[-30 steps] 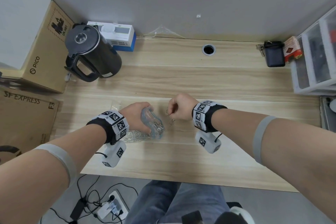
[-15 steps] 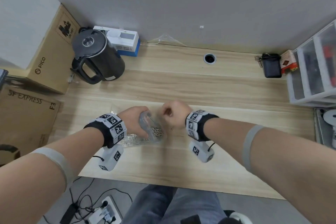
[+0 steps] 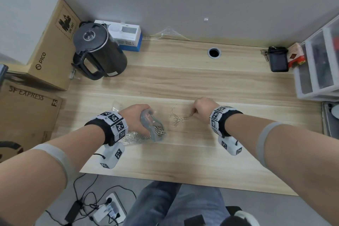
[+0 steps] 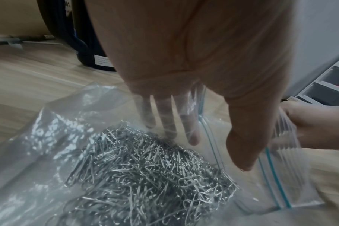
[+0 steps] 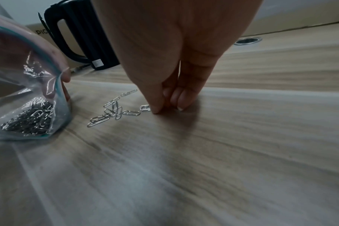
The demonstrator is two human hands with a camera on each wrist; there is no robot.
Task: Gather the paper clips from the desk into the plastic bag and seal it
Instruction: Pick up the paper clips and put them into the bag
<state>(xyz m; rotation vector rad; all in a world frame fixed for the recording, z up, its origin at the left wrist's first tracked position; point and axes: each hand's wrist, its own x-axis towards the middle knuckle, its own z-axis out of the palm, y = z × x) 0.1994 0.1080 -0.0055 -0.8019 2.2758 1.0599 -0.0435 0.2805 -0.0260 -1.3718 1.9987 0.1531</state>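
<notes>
My left hand (image 3: 139, 119) holds the mouth of a clear zip plastic bag (image 3: 154, 132) open on the wooden desk (image 3: 183, 152). In the left wrist view its fingers (image 4: 192, 134) show through the plastic inside the bag (image 4: 48, 137), with the thumb outside. A heap of silver paper clips (image 4: 145, 175) lies in the bag. Several loose paper clips (image 3: 176, 118) lie just right of the bag's mouth. My right hand (image 3: 193, 114) is at their right end, fingertips down on the desk. Its thumb and fingers (image 5: 180, 105) pinch one paper clip (image 5: 145, 107) that lies flat.
A black kettle (image 3: 99, 51) and a white and blue box (image 3: 128, 36) stand at the back left, beside cardboard boxes (image 3: 49, 47). A cable hole (image 3: 214, 52) is at the back. A black pouch (image 3: 278, 59) and plastic drawers (image 3: 319, 68) are at the right.
My right hand has moved right, from the bag's mouth to the loose clips on the desk. The left hand keeps its hold on the bag.
</notes>
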